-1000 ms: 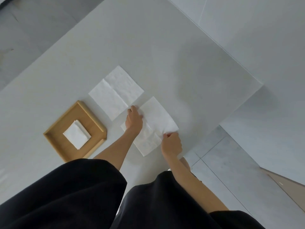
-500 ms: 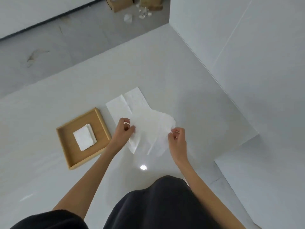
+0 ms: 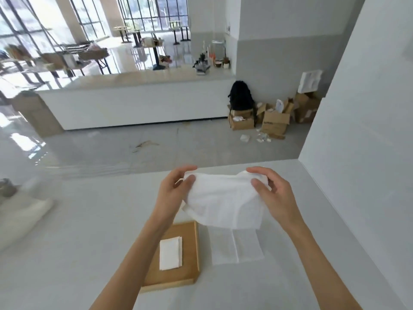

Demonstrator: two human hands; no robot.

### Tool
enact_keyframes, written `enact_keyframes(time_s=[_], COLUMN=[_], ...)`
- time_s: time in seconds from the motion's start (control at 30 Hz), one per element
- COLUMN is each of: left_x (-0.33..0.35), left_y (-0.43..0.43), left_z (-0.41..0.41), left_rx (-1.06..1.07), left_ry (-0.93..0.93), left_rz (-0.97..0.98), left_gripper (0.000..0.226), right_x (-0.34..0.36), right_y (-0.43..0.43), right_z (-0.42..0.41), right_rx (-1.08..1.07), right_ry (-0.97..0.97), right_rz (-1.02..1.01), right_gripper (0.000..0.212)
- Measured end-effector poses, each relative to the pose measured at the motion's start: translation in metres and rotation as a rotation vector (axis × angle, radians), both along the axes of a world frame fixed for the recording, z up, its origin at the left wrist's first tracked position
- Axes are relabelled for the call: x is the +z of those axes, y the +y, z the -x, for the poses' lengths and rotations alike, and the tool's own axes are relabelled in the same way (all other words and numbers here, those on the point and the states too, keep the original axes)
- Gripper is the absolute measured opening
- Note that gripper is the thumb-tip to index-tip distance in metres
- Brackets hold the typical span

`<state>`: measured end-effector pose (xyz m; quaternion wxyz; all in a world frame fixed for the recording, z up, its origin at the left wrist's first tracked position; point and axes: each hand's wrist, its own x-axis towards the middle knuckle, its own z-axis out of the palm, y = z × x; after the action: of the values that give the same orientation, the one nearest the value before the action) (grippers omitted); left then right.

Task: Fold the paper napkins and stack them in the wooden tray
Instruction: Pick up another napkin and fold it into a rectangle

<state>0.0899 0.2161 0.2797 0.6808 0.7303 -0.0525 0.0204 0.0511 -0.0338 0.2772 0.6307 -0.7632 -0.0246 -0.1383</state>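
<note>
A white paper napkin [image 3: 223, 202] hangs in the air above the white table, sagging between my hands. My left hand [image 3: 176, 189] pinches its upper left corner and my right hand [image 3: 270, 193] pinches its upper right corner. Below it a second napkin [image 3: 237, 247] lies flat and unfolded on the table. To its left sits the wooden tray [image 3: 192, 253] with a folded napkin [image 3: 171, 252] inside; my left forearm hides part of the tray.
The white table [image 3: 78, 231] ends at a far edge just beyond my hands. A white wall [image 3: 357, 153] borders it on the right. Across the floor stand a long white counter [image 3: 134, 104] and cardboard boxes [image 3: 274, 121].
The napkin has been lifted off the table and now hangs between both hands. The camera has tilted up from the table to show the room.
</note>
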Motion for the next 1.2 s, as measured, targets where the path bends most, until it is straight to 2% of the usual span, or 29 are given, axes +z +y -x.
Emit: enact_keyframes(time_s=[0.1,0.27,0.4,0.5,0.63,0.67,0.7,0.77,0.9,1.0,1.1,1.2], left_x=[0.034,0.068,0.094,0.117,0.140,0.144,0.147,0.151,0.148,0.135,0.122,0.112], left_y=[0.019,0.041,0.046,0.044,0.038,0.038,0.038,0.038,0.046,0.059,0.063,0.062], left_z=[-0.007,-0.017,-0.026,-0.031,-0.032,-0.033,-0.033,-0.034,-0.038,-0.041,-0.036,-0.030], left_rx=[0.008,-0.148,-0.230,-0.246,-0.321,-0.353,-0.379,-0.398,-0.291,-0.229,-0.253,-0.234], left_ry=[-0.043,-0.097,-0.092,-0.150,-0.221,-0.232,-0.249,-0.283,-0.213,-0.106,-0.018,0.009], left_rz=[0.096,0.203,0.188,-0.001,-0.182,-0.226,-0.271,-0.339,-0.238,-0.136,0.102,0.236], left_gripper=[0.026,0.039,0.041,0.036,0.040,0.041,0.041,0.043,0.041,0.036,0.030,0.031], right_x=[0.033,0.057,0.043,0.038,0.035,0.034,0.032,0.027,0.034,0.060,0.083,0.088], right_y=[0.009,0.025,0.033,0.042,0.046,0.049,0.054,0.062,0.071,0.058,0.045,0.037], right_z=[-0.006,-0.004,0.004,0.009,0.010,0.010,0.010,0.009,0.004,-0.005,-0.011,-0.014], right_rx=[0.084,0.257,0.258,0.239,0.383,0.391,0.386,0.313,0.112,-0.009,0.035,0.079], right_ry=[0.018,0.037,0.044,0.049,0.208,0.225,0.215,0.143,0.001,-0.073,-0.058,-0.004], right_rz=[-0.156,-0.440,-0.336,-0.277,0.225,0.218,0.123,-0.087,-0.172,-0.232,-0.172,0.076], right_gripper=[0.035,0.045,0.053,0.055,0.083,0.087,0.089,0.086,0.077,0.056,0.034,0.026])
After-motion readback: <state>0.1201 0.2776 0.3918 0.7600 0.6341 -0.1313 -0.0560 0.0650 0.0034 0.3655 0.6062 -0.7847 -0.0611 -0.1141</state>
